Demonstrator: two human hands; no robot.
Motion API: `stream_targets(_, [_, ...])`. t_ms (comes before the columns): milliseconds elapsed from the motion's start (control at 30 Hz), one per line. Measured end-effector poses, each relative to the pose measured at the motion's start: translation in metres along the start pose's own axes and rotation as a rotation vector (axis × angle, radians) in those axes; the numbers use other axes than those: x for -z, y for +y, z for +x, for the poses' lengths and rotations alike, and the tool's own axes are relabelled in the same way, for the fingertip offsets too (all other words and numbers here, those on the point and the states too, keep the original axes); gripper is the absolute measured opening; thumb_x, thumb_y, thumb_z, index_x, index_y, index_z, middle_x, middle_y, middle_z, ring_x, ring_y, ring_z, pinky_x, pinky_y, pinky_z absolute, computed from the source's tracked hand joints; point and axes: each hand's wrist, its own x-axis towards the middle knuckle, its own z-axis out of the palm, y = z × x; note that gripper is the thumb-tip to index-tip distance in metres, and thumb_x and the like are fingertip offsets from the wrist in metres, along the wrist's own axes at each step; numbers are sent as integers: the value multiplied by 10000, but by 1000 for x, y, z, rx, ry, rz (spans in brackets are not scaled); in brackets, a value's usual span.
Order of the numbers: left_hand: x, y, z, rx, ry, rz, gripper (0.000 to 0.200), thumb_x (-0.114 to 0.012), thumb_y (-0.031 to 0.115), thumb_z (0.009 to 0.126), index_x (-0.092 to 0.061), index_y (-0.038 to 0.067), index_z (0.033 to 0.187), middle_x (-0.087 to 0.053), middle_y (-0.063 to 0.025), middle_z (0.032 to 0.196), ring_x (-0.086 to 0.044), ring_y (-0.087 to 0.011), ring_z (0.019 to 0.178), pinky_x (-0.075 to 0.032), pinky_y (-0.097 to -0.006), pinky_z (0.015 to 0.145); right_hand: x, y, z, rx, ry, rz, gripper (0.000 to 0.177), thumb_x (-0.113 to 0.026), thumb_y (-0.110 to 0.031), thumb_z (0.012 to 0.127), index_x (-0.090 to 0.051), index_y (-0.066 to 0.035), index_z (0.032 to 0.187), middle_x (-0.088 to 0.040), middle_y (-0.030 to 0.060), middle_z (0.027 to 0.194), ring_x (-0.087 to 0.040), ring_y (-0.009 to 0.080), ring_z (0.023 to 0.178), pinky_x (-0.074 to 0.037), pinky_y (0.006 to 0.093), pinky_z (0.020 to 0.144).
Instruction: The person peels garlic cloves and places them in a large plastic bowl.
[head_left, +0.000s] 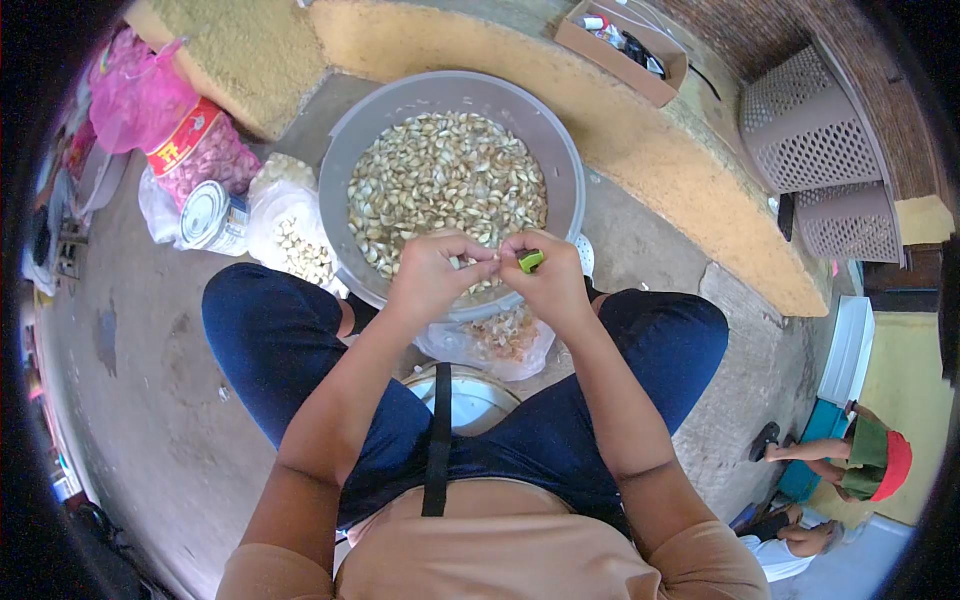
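My left hand (440,275) is closed in a pinch on a garlic clove, only partly visible between its fingertips. Fingers curled, my right hand (548,280) grips a small green-handled knife (530,261); its blade is hidden. The fingertips of both hands meet over the near rim of a big grey tub (337,215). Many garlic cloves (450,180) with skins on lie in the tub, apparently in water. Below the hands, a clear plastic bag (535,365) holds papery garlic skins (505,333). To the left, a white plastic bag (265,225) holds pale peeled cloves (303,250).
A tin can (214,218) and a pink mesh sack of garlic (215,150) stand at left. Behind the tub runs a low yellow ledge (500,50) with a cardboard box (625,60) on it. Plastic crates (810,130) are at right. Two people sit at lower right.
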Motion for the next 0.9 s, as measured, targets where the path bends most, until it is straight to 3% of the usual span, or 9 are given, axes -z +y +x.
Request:
stream_targets(133, [-1, -4, 0, 16, 7, -68, 157, -693, 128, 681, -649, 5, 767, -607, -58, 696, -524, -103, 585, -424, -241, 547, -3, 1, 1, -229, 11, 168, 97, -587, -94, 757, -587, 2, 772, -541, 5, 618, -485, 61, 526, -377, 200, 475])
stream_targets(233, [4, 7, 1, 374, -82, -271, 167, -677, 156, 715, -651, 15, 800, -614, -40, 706, -491, -68, 518, -398, -202, 479, 0, -4, 2, -341, -32, 321, 108, -588, -118, 768, -594, -10, 780, -530, -15, 594, -459, 43, 479, -359, 190, 434])
stream_targets(533, [12, -3, 3, 385, -81, -404, 162, -672, 148, 723, -638, 36, 836, -601, -6, 673, -436, -16, 468, -337, -156, 420, 9, -4, 6, -441, -125, 338, 140, -616, -128, 754, -611, -10, 830, -551, -5, 619, -453, 43, 470, -359, 186, 423])
stream_targets(633, [12, 1, 2, 412, -75, -287, 157, -677, 142, 714, -643, 33, 821, -612, -17, 684, -484, -43, 513, -384, -181, 476, 6, -11, 4, -398, -168, 298, 148, -629, -128, 745, -612, -8, 831, -566, 0, 644, -473, 42, 513, -377, 188, 456])
stream_targets(733, [10, -6, 2, 156, -37, -77, 151, -685, 137, 696, -649, 28, 795, -624, -32, 701, -537, -80, 589, -425, -218, 570, 0, -3, 2, -212, -119, 137, 155, -634, -126, 742, -611, -6, 837, -579, 3, 664, -496, 44, 567, -393, 191, 500])
stream_targets(833, [12, -1, 2, 143, -62, -4, 156, -695, 136, 675, -651, 25, 775, -630, -50, 715, -565, -110, 652, -434, -245, 642, 2, -6, 1, -260, -147, 147, 161, -633, -127, 743, -611, -6, 846, -589, 6, 678, -513, 47, 608, -404, 195, 534])
stream_targets(900, [14, -1, 2, 102, -71, 36, 159, -698, 139, 669, -651, 27, 771, -628, -60, 712, -566, -115, 642, -433, -244, 626, 4, -8, 2, -284, -157, 161, 155, -627, -124, 743, -613, -5, 842, -595, 11, 688, -518, 47, 615, -409, 198, 539])
